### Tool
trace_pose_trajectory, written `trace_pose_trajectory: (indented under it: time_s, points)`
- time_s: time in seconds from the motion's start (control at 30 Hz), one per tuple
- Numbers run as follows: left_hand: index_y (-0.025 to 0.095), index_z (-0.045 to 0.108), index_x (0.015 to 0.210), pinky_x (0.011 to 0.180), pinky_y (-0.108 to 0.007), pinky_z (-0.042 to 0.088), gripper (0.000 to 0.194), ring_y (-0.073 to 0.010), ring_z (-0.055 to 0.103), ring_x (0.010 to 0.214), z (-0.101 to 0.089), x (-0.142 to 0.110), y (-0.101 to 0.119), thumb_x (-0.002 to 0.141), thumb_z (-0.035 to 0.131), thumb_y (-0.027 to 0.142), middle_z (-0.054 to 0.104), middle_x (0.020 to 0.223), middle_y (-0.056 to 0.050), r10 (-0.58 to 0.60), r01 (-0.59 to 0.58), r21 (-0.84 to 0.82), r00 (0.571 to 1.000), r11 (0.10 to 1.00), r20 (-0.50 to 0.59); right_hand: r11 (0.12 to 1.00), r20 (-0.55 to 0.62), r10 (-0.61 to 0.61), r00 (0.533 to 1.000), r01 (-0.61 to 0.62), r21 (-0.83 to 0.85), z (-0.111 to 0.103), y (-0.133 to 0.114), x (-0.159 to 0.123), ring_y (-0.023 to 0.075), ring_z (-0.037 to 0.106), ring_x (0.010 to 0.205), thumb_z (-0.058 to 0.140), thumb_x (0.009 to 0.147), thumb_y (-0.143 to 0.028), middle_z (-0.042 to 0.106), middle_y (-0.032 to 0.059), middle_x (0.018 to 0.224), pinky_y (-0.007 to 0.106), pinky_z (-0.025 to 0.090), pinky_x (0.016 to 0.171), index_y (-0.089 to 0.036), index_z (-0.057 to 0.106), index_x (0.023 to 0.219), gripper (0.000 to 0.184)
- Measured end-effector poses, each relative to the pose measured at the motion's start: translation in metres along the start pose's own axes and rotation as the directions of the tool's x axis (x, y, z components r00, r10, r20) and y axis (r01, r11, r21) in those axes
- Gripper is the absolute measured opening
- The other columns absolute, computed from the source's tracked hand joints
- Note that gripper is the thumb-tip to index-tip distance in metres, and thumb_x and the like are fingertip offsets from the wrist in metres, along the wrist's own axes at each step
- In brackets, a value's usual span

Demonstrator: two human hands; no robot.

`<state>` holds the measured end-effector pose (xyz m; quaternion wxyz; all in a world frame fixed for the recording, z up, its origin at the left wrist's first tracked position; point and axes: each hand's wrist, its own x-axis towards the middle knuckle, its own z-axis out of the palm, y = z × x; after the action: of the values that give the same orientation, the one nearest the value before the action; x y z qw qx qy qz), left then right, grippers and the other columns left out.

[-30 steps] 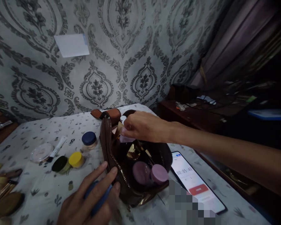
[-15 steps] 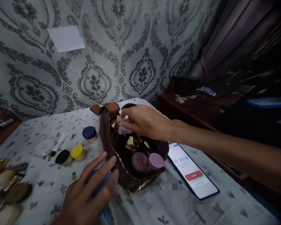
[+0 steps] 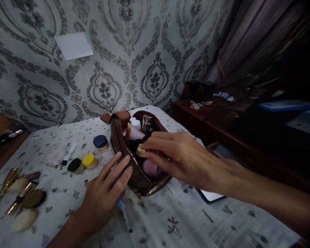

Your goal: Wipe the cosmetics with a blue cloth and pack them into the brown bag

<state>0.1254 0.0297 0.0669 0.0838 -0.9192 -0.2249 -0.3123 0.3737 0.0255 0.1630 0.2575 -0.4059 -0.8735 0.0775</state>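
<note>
A brown zippered bag (image 3: 117,137) stands open on the patterned cloth, full of cosmetics. My right hand (image 3: 180,158) reaches into it, thumb and fingers closed on a shiny gold-capped item (image 3: 140,150) whose lower part is hidden. Fingers spread, my left hand (image 3: 105,191) rests against the bag's near left side; something blue (image 3: 120,203) shows partly beneath it. Inside the bag I see a pink tube (image 3: 136,133), white caps (image 3: 136,124), a dark bottle with a silvery cap (image 3: 147,121) and a round mauve item (image 3: 150,168).
Left of the bag lie a blue-lidded jar (image 3: 100,142), a yellow-lidded jar (image 3: 89,161), a dark green jar (image 3: 76,166), a white tube (image 3: 71,151), a round compact (image 3: 56,157) and several gold-handled brushes (image 3: 20,198). A phone (image 3: 210,196) is partly under my right forearm.
My right hand has moved from the bag's far side toward its middle, leaving the pink tube and closing on the gold-capped item. My left hand stays beside the bag.
</note>
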Motion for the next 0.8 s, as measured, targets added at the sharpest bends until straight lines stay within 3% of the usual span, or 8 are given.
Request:
trace_pose_trajectory:
  time_s: [0.17, 0.3, 0.47, 0.63, 0.73, 0.8]
  points:
    - [0.014, 0.037, 0.142, 0.099, -0.037, 0.052, 0.053, -0.0270, 0.038, 0.143, 0.004, -0.009, 0.005, 0.090, 0.044, 0.008, 0.042, 0.149, -0.021, -0.112, 0.110, -0.037, 0.993, 0.993, -0.045, 0.997, 0.013, -0.053, 0.999, 0.052, 0.055, 0.023, -0.028, -0.030, 0.0142, 0.059, 0.067, 0.043, 0.101, -0.026, 0.065, 0.0043, 0.078, 0.026, 0.042, 0.060, -0.020, 0.066, 0.087, 0.027]
    - [0.019, 0.033, 0.142, 0.087, -0.036, 0.057, 0.060, -0.0283, 0.050, 0.132, 0.008, -0.034, -0.001, 0.084, 0.046, 0.011, 0.043, 0.144, -0.019, -0.291, 0.291, -0.054, 0.957, 0.955, 0.002, 0.989, 0.149, -0.084, 0.985, 0.064, 0.135, 0.059, -0.043, -0.044, 0.0144, 0.061, 0.064, 0.045, 0.099, -0.022, 0.065, 0.0022, 0.076, 0.027, 0.044, 0.061, -0.022, 0.066, 0.088, 0.024]
    - [0.023, 0.043, 0.131, 0.089, -0.038, 0.055, 0.052, -0.0263, 0.058, 0.118, 0.001, -0.064, -0.018, 0.081, 0.047, 0.010, 0.051, 0.132, -0.013, -0.486, 0.490, -0.004, 0.866, 0.872, 0.116, 0.957, 0.268, -0.050, 0.962, -0.031, 0.289, 0.107, -0.049, -0.042, 0.0143, 0.062, 0.067, 0.048, 0.096, -0.020, 0.067, 0.0037, 0.080, 0.025, 0.042, 0.059, -0.019, 0.066, 0.084, 0.022]
    - [0.021, 0.048, 0.126, 0.092, -0.039, 0.053, 0.044, -0.0259, 0.056, 0.115, -0.015, -0.079, -0.046, 0.083, 0.046, 0.012, 0.050, 0.128, -0.012, -0.649, 0.647, 0.048, 0.759, 0.761, 0.050, 0.895, 0.292, 0.029, 0.956, -0.155, 0.418, 0.136, -0.058, -0.023, 0.0129, 0.059, 0.063, 0.051, 0.086, -0.014, 0.067, 0.0028, 0.074, 0.024, 0.042, 0.061, -0.016, 0.069, 0.080, 0.019]
    - [0.020, 0.047, 0.130, 0.098, -0.043, 0.050, 0.041, -0.0279, 0.053, 0.122, -0.017, -0.080, -0.065, 0.088, 0.045, 0.018, 0.050, 0.131, -0.013, -0.695, 0.693, 0.066, 0.719, 0.718, 0.007, 0.787, 0.274, 0.172, 0.946, -0.299, 0.540, 0.159, -0.060, -0.003, 0.0119, 0.056, 0.058, 0.054, 0.083, -0.018, 0.063, 0.0004, 0.067, 0.022, 0.042, 0.055, -0.017, 0.068, 0.081, 0.014]
    - [0.020, 0.043, 0.136, 0.103, -0.046, 0.047, 0.045, -0.0294, 0.048, 0.130, -0.012, -0.079, -0.074, 0.092, 0.044, 0.022, 0.047, 0.140, -0.015, -0.688, 0.686, 0.070, 0.725, 0.724, 0.013, 0.603, 0.298, 0.297, 0.907, -0.420, 0.678, 0.180, -0.059, 0.011, 0.0119, 0.055, 0.055, 0.055, 0.081, -0.022, 0.057, -0.0021, 0.062, 0.020, 0.040, 0.047, -0.017, 0.065, 0.084, 0.011]
